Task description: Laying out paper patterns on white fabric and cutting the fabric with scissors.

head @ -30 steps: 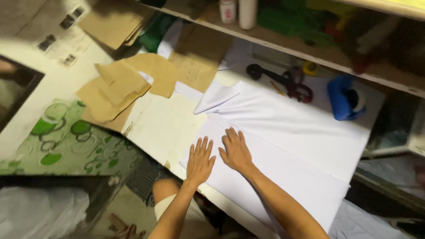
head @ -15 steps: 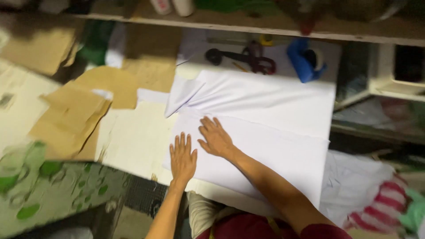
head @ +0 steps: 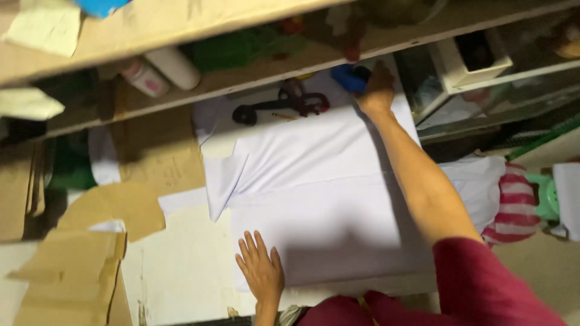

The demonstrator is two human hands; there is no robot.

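White cloth point(head: 314, 181) lies spread flat on the work table, with a folded flap at its left side. My left hand point(head: 261, 270) rests flat on the cloth's near edge, fingers apart. My right hand point(head: 377, 89) is stretched out to the far edge of the table, under the shelf, and lies on a blue object point(head: 347, 77); whether the fingers close around it is hidden. Black scissors point(head: 278, 104) lie just left of that blue object.
A wooden shelf point(head: 199, 24) overhangs the back of the table, with a white bottle point(head: 175, 67) beneath it. Brown paper pattern pieces point(head: 112, 211) lie left of the cloth. Striped red and white fabric point(head: 513, 205) hangs at the right.
My right hand left the cloth and reached away to the blue object at the back. The left hand stayed flat on the cloth. The view swung toward the shelf.
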